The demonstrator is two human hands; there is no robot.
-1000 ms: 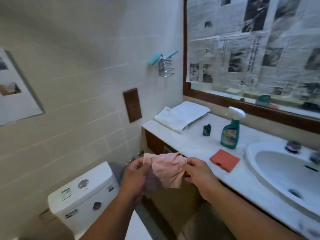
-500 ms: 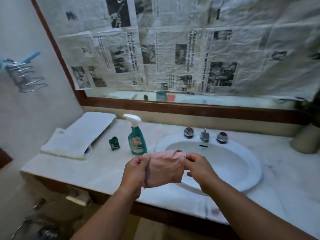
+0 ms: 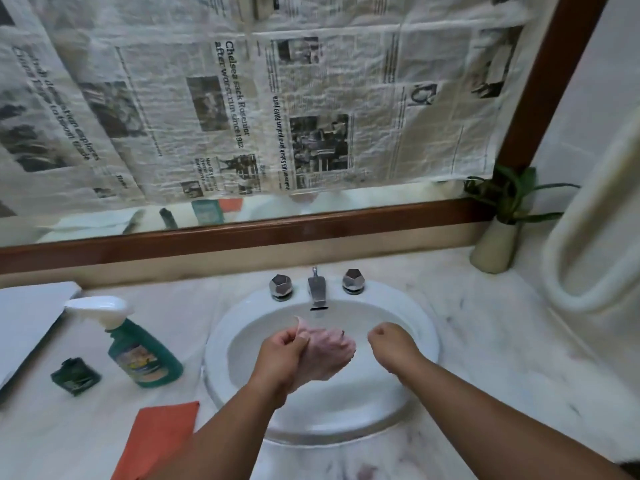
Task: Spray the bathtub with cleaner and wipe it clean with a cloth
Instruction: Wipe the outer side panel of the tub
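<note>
Both bare forearms reach forward, the hands level with each other and apart.

The left hand (image 3: 282, 355) is turned thumb uppermost, with thumb and curled fingers gripping a pink cloth (image 3: 330, 351) that bunches out to its right. The right hand (image 3: 391, 344) hovers near the cloth without touching it, knuckles up, fingers curled under and holding nothing. The left forearm comes in from the bottom edge, the right from the lower right corner.

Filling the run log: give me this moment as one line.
left hand: grips crumpled pink cloth over white oval basin | right hand: curled, empty | green white-trigger spray bottle: stands on marble counter, untouched
</note>
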